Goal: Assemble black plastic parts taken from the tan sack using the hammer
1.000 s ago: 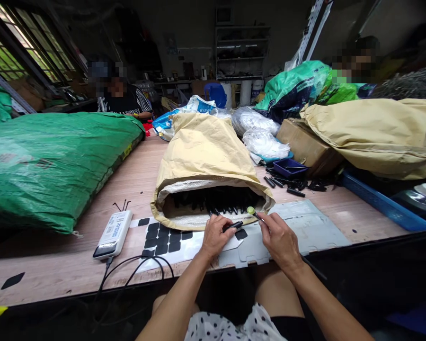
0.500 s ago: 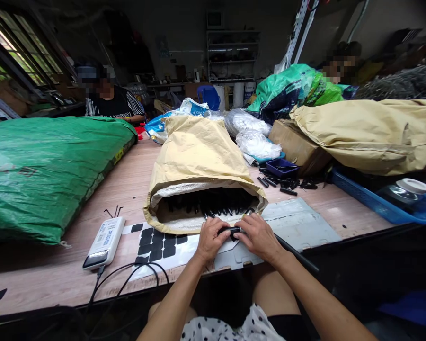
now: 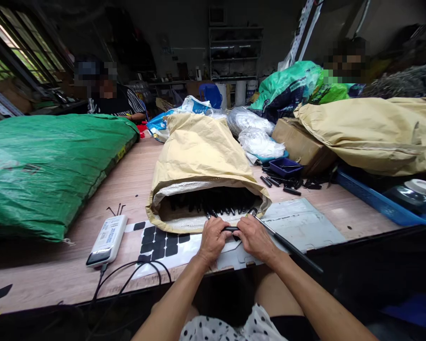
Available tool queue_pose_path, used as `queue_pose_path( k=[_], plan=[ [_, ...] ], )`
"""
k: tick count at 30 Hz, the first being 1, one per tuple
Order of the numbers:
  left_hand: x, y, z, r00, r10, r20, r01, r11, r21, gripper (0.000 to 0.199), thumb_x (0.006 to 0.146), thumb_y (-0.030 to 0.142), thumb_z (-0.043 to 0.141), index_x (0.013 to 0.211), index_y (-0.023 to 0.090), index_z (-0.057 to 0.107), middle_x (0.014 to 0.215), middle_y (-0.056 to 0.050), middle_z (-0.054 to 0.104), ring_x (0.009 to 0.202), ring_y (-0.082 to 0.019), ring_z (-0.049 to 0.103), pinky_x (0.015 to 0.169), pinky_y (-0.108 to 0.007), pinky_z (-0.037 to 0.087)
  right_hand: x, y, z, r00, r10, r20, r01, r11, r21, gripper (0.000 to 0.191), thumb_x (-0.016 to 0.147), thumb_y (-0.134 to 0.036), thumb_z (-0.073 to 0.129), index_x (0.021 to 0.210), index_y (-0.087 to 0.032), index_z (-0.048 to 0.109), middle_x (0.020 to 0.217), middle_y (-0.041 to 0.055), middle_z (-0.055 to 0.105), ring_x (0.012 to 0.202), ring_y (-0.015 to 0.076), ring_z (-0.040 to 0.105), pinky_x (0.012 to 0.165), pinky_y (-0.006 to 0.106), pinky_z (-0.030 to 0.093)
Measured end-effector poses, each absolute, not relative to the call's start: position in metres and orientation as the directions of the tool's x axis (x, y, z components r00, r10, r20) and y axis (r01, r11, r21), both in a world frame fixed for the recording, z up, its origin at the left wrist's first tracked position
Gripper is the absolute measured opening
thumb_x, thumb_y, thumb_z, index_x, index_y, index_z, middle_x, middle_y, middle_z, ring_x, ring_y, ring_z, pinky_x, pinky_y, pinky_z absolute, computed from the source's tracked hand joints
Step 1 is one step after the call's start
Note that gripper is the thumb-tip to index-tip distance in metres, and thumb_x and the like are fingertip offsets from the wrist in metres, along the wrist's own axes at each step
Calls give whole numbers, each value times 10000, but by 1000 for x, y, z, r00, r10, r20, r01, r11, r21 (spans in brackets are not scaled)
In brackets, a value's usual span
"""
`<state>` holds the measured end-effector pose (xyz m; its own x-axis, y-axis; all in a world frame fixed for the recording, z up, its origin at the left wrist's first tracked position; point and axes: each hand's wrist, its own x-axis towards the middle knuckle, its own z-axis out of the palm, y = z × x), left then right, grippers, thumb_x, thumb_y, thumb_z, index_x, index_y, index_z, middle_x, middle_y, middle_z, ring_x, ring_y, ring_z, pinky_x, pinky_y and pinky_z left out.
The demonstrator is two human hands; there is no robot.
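My left hand point(image 3: 212, 239) is closed, its thumb and fingers pinching one end of a short black rod-like piece point(image 3: 231, 228). The piece's other end is in my right hand point(image 3: 254, 238), which is also closed. Along the far side of my right hand runs a long black rod point(image 3: 298, 251) with a shiny silver stretch, slanting down past the table edge. I cannot tell whether the right fingers grip it too. Just beyond both hands gapes a beige sack point(image 3: 202, 147) lying on its side, with several black handle-like parts point(image 3: 220, 207) inside.
On the left lie a large green sack point(image 3: 57, 166) and a white power bank point(image 3: 107, 240) with cables. A grey board point(image 3: 305, 220) lies under and right of my hands. Further right are loose black parts point(image 3: 291, 191), a purple tray point(image 3: 286, 166) and a blue basket point(image 3: 372, 196). Two people sit across.
The long rod beside my right hand now shows its silver stretch and reaches up toward the sack's mouth. My hands stay close together; the view has shifted slightly.
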<state>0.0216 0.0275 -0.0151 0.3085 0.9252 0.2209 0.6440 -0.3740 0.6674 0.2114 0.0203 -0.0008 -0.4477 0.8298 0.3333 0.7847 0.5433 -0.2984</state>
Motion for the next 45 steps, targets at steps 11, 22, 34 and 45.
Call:
queue_pose_path(
  k=[11,22,34,45],
  plan=[
    [22,25,-6,355,923,152,623,-354,697,247,990,335,496,968,244,724,948,1,709,954,-211,510,866,-379,307,238,17,18,-435,847,306,754,528,-392,218,914,-415,663,972,-210,619,900,39,619,875,207,505,806,334,368],
    [23,28,-10,386,909,158,695,-399,599,286,999,322,466,833,219,675,851,-3,684,911,-204,485,840,-374,311,225,26,6,-532,791,301,752,605,-261,203,978,-316,564,818,-193,591,852,48,611,834,201,468,762,323,339],
    [24,26,-7,358,919,166,681,-378,627,194,946,301,544,841,220,684,876,-10,700,930,-215,511,839,-372,328,248,30,20,-485,805,341,751,584,-309,215,946,-428,596,957,-218,646,906,45,639,886,212,524,830,353,391],
    [26,27,-8,349,920,177,673,-378,636,112,880,303,640,903,225,717,891,-17,721,948,-233,524,860,-382,348,269,44,-8,-195,945,261,949,249,-194,303,984,-348,468,1248,-201,495,1152,98,557,967,225,603,720,310,453]
  ],
)
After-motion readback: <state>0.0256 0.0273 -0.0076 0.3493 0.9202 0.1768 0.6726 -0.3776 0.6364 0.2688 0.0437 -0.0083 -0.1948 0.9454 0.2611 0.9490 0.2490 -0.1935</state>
